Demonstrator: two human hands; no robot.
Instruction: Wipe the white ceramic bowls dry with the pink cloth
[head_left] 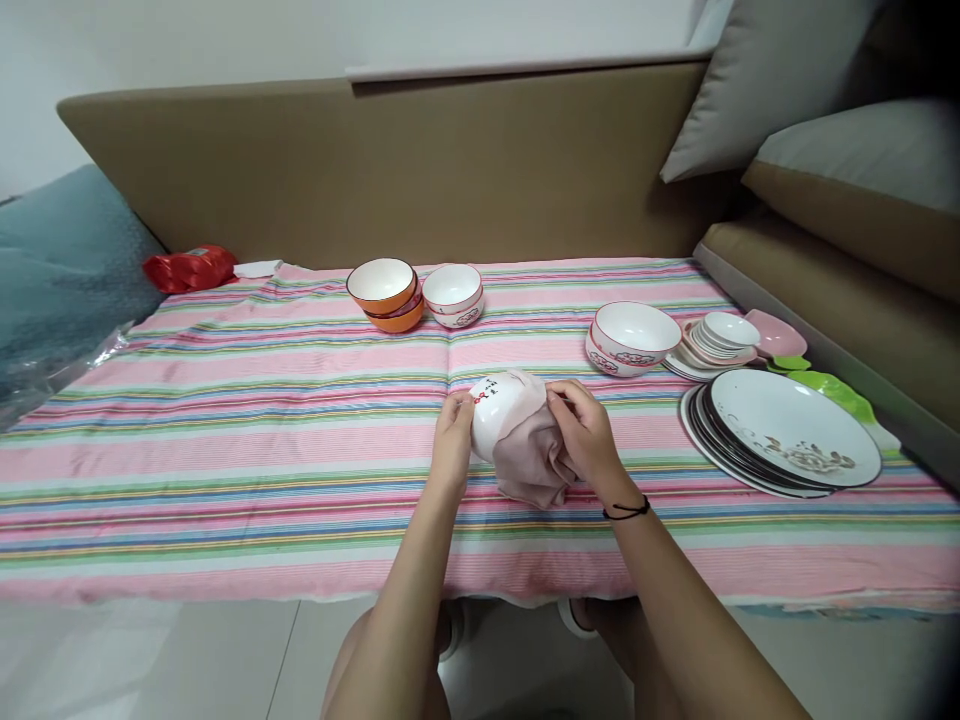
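Head camera; near, facing forward-down over striped cloth (225, 450).

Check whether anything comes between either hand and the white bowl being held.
The mauve cloth lies between the right hand and the white bowl. Nothing visible separates the left hand from the bowl.
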